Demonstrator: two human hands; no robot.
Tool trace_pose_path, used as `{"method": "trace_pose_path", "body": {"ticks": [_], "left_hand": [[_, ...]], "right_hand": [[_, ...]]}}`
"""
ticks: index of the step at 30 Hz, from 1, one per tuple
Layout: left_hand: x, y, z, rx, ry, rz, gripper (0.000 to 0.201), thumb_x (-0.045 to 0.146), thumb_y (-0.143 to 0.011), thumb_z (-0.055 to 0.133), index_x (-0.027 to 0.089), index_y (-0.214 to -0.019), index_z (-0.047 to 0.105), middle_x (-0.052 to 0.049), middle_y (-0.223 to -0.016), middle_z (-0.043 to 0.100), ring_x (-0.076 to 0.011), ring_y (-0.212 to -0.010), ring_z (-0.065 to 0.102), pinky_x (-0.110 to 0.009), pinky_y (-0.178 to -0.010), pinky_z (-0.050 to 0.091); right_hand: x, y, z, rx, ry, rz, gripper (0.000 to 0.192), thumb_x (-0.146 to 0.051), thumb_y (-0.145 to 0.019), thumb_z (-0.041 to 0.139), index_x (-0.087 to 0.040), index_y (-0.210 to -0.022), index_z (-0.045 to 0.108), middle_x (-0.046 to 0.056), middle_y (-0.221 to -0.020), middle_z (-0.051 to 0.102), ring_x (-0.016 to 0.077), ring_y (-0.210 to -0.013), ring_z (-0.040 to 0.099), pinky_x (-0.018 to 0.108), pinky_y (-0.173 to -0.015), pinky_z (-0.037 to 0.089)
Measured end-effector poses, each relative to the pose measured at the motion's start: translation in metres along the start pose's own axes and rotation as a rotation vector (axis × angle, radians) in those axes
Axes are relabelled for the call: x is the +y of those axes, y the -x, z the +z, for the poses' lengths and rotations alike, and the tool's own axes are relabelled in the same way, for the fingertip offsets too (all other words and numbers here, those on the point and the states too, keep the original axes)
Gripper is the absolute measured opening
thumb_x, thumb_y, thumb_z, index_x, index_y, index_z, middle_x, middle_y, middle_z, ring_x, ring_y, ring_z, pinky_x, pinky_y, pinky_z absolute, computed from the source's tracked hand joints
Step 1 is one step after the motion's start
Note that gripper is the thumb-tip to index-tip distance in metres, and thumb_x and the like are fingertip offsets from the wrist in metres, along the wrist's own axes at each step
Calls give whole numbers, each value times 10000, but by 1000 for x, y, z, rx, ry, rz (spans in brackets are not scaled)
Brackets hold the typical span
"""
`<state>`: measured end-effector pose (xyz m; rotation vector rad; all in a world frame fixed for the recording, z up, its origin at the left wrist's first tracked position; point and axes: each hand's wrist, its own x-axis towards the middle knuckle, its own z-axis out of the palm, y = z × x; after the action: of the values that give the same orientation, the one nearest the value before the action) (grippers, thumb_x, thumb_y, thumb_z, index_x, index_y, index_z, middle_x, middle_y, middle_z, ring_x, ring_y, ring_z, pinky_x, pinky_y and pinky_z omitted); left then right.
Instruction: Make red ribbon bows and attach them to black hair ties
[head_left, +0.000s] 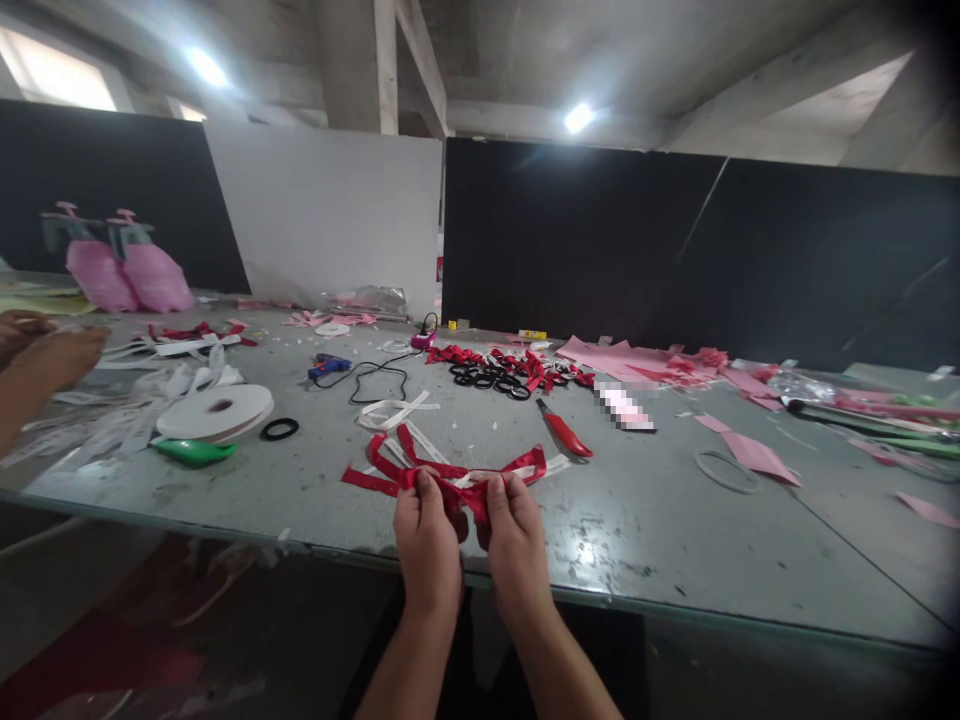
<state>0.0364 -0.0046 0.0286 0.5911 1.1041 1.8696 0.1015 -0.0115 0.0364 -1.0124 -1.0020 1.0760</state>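
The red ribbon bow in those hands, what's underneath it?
Under the red ribbon bow lie white ribbon strips on the grey table; the hands cover its middle.

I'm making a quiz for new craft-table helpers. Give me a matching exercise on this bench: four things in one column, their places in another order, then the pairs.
Things
1. red satin ribbon bow
2. white ribbon spool
3. red-handled utility cutter
4. blue glue gun

Places
A. lying just right of the bow, beyond the right hand
B. far behind the bow, its black cord trailing right
C. pinched between left hand and right hand
D. flat at left, beside a small black ring

Pairs: 1-C, 2-D, 3-A, 4-B
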Motion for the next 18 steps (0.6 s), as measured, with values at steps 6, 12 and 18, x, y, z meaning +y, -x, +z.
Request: {"method": "trace_pose_path", "body": {"ticks": [6,12,18], "left_hand": [[8,8,3,-81,134,-148,409,566,-775,658,178,-840,546,62,-603,486,-58,-463,434,-150,-414,322],[17,5,-5,-386,109,-192,393,424,-712,769,107,-917,663,48,-554,478,-28,-431,343,-149,-407,255],[17,-5,-12,-306,-13,-53,339,398,-709,787,108,-864,704,-2,-580,576,-54,-469,431,-169,-430,314]], "right_hand": [[-6,-5,-3,44,-148,118,440,-630,-775,630,-204,-785,521,-56,-627,452,73,-497,358,177,-440,301],[-10,-7,-7,15,-168,88,401,-575,-788,656,-208,-764,497,-84,-560,379,60,-445,294,171,-395,223],[-12,-2,-10,-106,-73,24,396,-512,-771,702,-212,-995,572,-42,-670,535,62,-450,350,185,-395,249]]}}
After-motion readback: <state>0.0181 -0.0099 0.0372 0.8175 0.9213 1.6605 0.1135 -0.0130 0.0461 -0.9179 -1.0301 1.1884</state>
